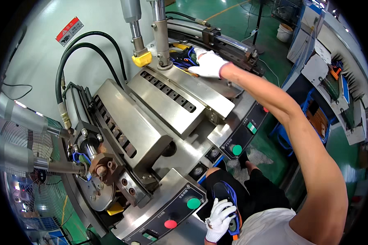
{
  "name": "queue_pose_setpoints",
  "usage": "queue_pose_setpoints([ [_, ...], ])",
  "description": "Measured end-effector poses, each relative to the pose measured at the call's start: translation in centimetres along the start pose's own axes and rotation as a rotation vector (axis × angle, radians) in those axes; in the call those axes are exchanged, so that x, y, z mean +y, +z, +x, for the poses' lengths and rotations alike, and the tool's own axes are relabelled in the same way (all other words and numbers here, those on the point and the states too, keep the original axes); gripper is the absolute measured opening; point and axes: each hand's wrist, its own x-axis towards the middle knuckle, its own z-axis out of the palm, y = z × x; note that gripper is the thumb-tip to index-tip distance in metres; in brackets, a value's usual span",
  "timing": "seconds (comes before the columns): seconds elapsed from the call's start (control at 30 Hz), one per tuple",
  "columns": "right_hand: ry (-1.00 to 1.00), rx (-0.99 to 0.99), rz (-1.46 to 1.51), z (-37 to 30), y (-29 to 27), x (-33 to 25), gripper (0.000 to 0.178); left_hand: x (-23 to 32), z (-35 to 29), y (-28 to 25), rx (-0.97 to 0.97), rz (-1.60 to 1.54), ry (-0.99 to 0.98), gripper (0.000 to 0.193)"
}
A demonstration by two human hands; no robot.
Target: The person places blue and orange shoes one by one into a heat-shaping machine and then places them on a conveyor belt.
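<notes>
My right hand [210, 64], in a white glove, reaches to the far right station of the machine. Its fingers close on the near end of a dark shoe [183, 58] with blue trim, which lies partly behind a metal post. Down by my lap, my left hand [221, 219], also gloved in white, is wrapped round a second dark shoe [221, 191] with blue edging and an orange end. The left fingers curl over this shoe's side, and its far end points away from me.
The steel machine [173, 108] has slotted covers and a yellow pressing pad [142, 59] under a cylinder. Green buttons [194, 203] and a red button [170, 223] face me. Black hoses [90, 38] arch at the left. At the right stand a blue crate [319, 118] and a rack [339, 81].
</notes>
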Motion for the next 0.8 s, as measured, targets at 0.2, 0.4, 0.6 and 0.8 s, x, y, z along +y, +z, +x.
queue_pose_setpoints([
  [0.2, -0.439, 0.217, 0.392, -26.5, 4.1, -4.5, 0.078, 0.0, -0.5, -0.2, 0.073, -0.044, 0.03, 0.031],
  [0.4, -0.283, 0.06, 0.069, -30.0, 10.2, -3.6, 0.097, 1.1, 0.4, 1.2, 0.061, 0.074, 0.014, 0.037],
  [0.6, -0.083, -0.19, 0.62, -45.3, 2.1, 0.7, 0.098, 3.4, 3.3, 4.8, 0.115, 0.132, -0.103, 0.026],
  [0.8, 0.135, -0.147, 0.695, -62.1, -2.5, 0.4, 0.118, 13.2, 11.5, 14.2, -0.034, 0.188, 0.312, 0.031],
])
